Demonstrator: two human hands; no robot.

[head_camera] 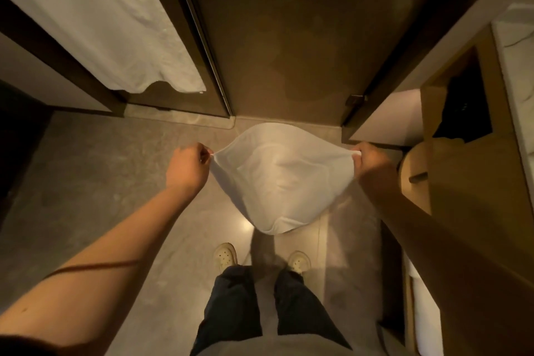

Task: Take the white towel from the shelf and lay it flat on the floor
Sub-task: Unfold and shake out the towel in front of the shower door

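Note:
The white towel (281,176) is spread open in the air above the grey floor (101,182), in front of my feet. My left hand (187,166) pinches its left corner and my right hand (372,166) pinches its right corner. The cloth sags between them, its lower edge hanging near my shoes (225,254). The wooden shelf unit (450,153) stands at the right, close to my right hand.
A dark glass door (274,37) with a hinge stands straight ahead. Another white towel (95,17) hangs at the upper left behind glass. A raised floor threshold (187,120) runs below the door. The wooden unit crowds the right side.

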